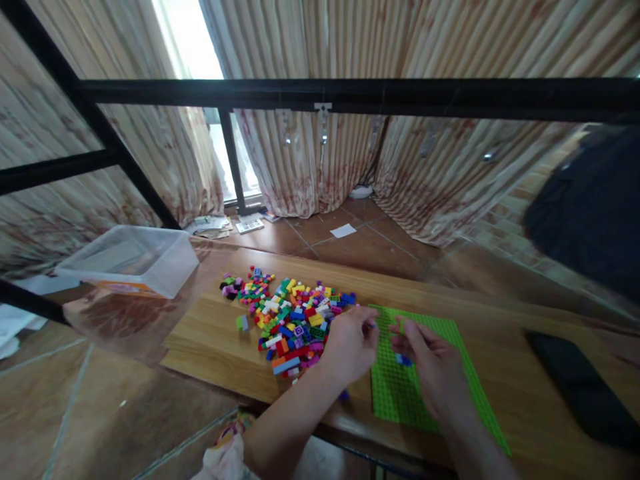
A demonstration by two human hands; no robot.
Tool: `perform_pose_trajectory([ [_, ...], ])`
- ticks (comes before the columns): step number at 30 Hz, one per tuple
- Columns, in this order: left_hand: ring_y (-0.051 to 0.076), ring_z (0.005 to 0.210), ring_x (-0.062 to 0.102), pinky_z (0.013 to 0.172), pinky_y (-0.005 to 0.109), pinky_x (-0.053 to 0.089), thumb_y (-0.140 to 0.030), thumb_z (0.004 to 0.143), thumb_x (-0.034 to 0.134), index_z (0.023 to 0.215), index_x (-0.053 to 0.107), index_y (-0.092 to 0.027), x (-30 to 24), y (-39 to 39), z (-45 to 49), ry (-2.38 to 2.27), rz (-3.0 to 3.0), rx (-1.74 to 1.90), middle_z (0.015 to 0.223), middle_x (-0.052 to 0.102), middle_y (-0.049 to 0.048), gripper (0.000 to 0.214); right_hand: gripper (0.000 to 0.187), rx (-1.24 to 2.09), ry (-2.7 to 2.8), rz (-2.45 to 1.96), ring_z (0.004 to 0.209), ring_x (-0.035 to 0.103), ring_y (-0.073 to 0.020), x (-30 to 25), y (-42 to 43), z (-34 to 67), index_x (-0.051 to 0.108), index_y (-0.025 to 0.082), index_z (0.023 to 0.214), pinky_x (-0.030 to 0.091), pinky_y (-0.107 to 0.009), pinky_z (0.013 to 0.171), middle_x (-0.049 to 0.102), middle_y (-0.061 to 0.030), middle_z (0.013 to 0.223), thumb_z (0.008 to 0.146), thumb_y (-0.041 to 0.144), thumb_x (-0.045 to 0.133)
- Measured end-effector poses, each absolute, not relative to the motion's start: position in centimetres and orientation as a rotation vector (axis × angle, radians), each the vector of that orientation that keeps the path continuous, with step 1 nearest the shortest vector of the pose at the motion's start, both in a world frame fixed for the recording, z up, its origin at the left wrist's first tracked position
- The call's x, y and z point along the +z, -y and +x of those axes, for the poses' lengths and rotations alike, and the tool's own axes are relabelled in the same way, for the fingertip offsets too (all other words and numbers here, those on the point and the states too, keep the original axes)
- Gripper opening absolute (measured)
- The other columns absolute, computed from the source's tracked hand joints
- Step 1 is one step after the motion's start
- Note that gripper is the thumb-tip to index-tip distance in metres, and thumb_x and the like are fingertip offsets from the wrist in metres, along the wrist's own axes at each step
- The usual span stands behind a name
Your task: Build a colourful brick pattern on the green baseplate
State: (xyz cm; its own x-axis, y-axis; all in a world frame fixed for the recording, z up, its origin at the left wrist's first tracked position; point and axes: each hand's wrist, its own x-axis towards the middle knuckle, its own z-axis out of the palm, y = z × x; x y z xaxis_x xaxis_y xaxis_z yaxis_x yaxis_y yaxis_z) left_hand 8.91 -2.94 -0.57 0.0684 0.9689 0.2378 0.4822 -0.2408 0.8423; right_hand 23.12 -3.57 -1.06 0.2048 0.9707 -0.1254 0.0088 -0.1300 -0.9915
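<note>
Little is built as far as shown: only a few blue and whitish bricks [403, 360] are seen at the green baseplate [393, 403], under the right hand [434, 363] (attached or held, cannot be told). Most pieces are left loose in the brick pile [300, 320], spread on the wooden table [215, 353] beside the plate. Fingertips of the left hand [353, 343] are pressed together, a small bluish piece apparently pinched. Right thumb and fingers are curled near each other; whether anything is gripped cannot be told. The translucent bin [177, 270] is open-topped, orange-labelled, its contents not made out.
</note>
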Motion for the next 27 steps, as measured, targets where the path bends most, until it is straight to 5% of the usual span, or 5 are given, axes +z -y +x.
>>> perform_pose_trajectory([
  [5, 0.014, 0.073, 0.062, 0.070, 0.024, 0.050, -0.010, 0.079, 0.045, 0.079, 0.066, -0.017, 0.0, 2.5, 6.5, -1.543, 2.057, 0.855, 0.085, 0.067, 0.0053, 0.023, 0.045, 1.057, 1.065, -1.495, 0.066, 0.064, -0.0178, -1.4, 3.3, 24.0, 0.071, 0.016, 0.096, 0.054, -0.031, 0.060, 0.071, -0.0081, 0.080, 0.071, 0.054, 0.067],
  [14, 0.020, 0.072, 0.064, 0.062, 0.029, 0.051, -0.024, 0.082, 0.049, 0.079, 0.067, -0.017, -0.2, 2.9, 5.9, -1.728, 2.257, 0.408, 0.087, 0.066, 0.0088, 0.019, 0.048, 1.075, 1.166, -1.570, 0.056, 0.063, -0.0160, -0.2, 3.9, 23.0, 0.068, 0.017, 0.097, 0.053, -0.028, 0.050, 0.070, -0.0059, 0.074, 0.066, 0.053, 0.070],
  [27, 0.019, 0.074, 0.063, 0.064, 0.030, 0.051, -0.021, 0.081, 0.048, 0.080, 0.068, -0.017, -0.4, 2.8, 5.7, -1.755, 2.221, 0.487, 0.087, 0.066, 0.0080, 0.021, 0.046, 1.075, 1.217, -1.532, 0.067, 0.067, -0.0193, -0.8, 3.8, 22.8, 0.070, 0.019, 0.094, 0.058, -0.033, 0.063, 0.072, -0.0051, 0.079, 0.058, 0.047, 0.075],
])
